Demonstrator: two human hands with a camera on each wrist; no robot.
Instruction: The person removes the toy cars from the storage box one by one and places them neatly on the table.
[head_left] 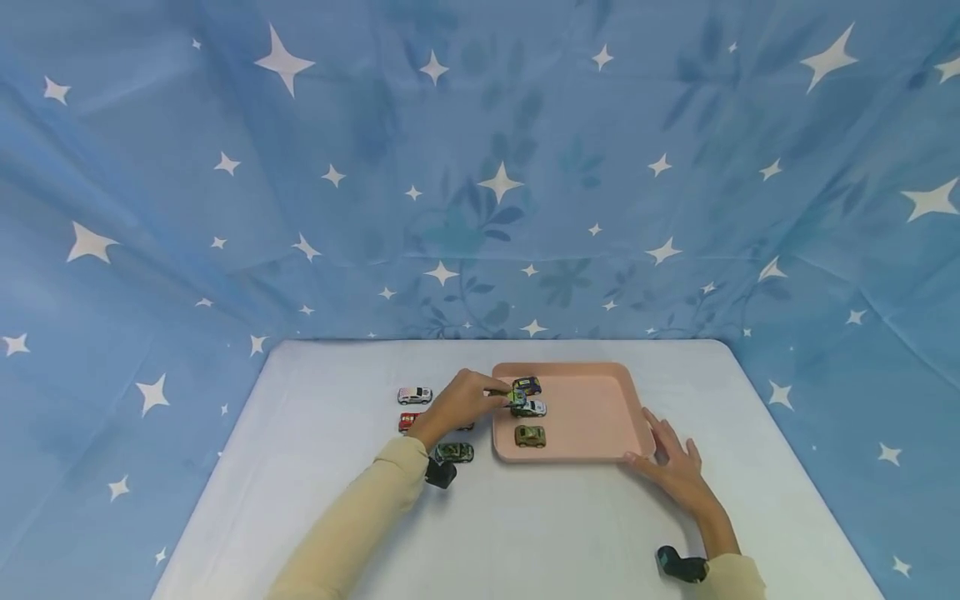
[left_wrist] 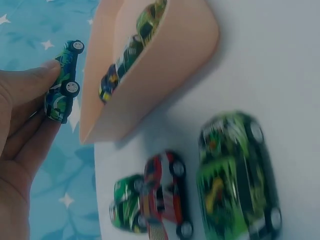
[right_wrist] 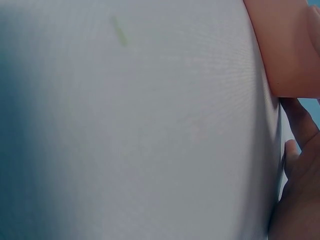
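My left hand (head_left: 467,402) pinches a small green toy car (left_wrist: 64,82) between thumb and fingers, above the left part of a pink tray (head_left: 588,417). Inside the tray stand a blue toy car (head_left: 528,385), a white and green toy car (head_left: 529,408) and a camouflage toy car (head_left: 530,436), along its left side. My right hand (head_left: 678,475) rests at the tray's front right corner, fingers spread, with the thumb at the front rim and a fingertip at the right side.
Left of the tray, on the white table (head_left: 525,533), stand a white toy car (head_left: 415,395), a red toy car (left_wrist: 162,197) partly behind my left arm in the head view, and a dark green toy car (head_left: 454,452). Another green car (left_wrist: 127,204) sits beside the red one. A starry blue curtain (head_left: 480,225) hangs behind.
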